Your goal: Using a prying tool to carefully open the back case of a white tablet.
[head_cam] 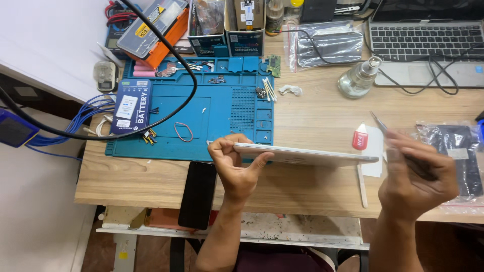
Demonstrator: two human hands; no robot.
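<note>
Wooden desk [312,121]: left hand [234,163] pinches white tablet [307,153], right hand [416,174] grips tweezers [379,122]; orange case [154,25] closed

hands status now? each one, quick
Left hand: closed on the thin white tablet, held edge-on.
Right hand: closed on a thin metal tool.

A light wooden table [312,121] is seen across the scene under even light. A white surface [50,40] is set at the far left. A pale floor [35,211] is seen below, near left.
</note>
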